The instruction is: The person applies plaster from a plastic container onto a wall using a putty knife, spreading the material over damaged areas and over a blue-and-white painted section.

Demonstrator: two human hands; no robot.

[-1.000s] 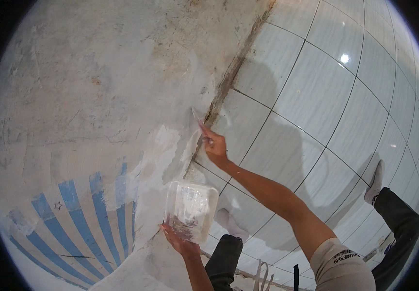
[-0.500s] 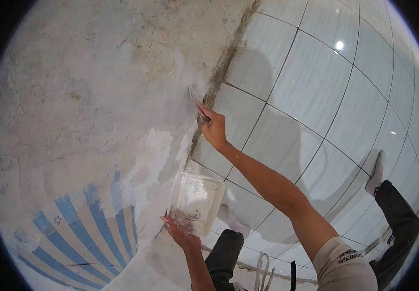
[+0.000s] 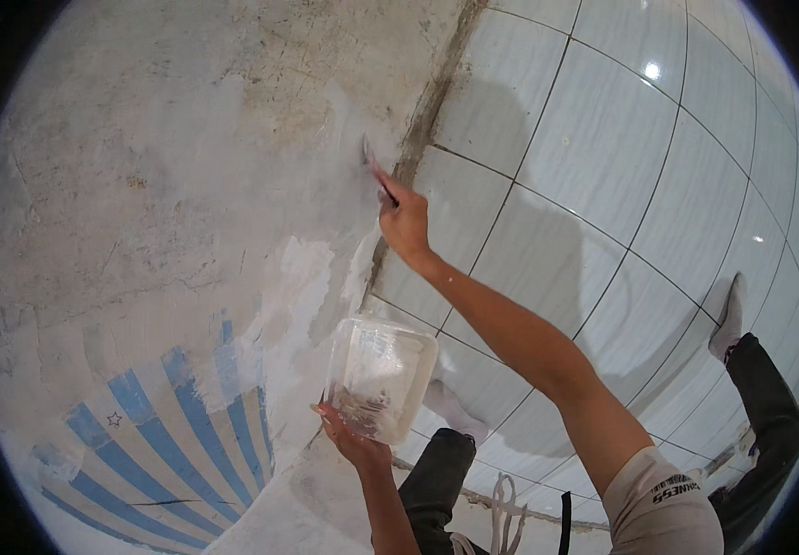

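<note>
My right hand point(image 3: 406, 224) is closed around a putty knife point(image 3: 380, 178), its blade at the plastered wall point(image 3: 187, 176) close to the edge of the tiled floor. Lower down, my left hand point(image 3: 359, 446) grips a translucent rectangular plastic tub point(image 3: 428, 356) by its near side, thumb at the rim. Pale smears and some greyish paste show inside the tub. Fresh-looking white patches point(image 3: 302, 268) lie on the wall beside it.
Blue and cream painted stripes point(image 3: 198, 398) fan across the lower left of the wall. A rough dark gap point(image 3: 436, 83) runs between wall and glossy light tiles point(image 3: 603, 157). My socked feet point(image 3: 731, 314) and dark-trousered legs point(image 3: 765, 398) are at the lower right.
The whole view has shifted slightly. The putty knife has moved a little farther up along the wall, and its blade appears at a different angle. Both hands keep their holds.
</note>
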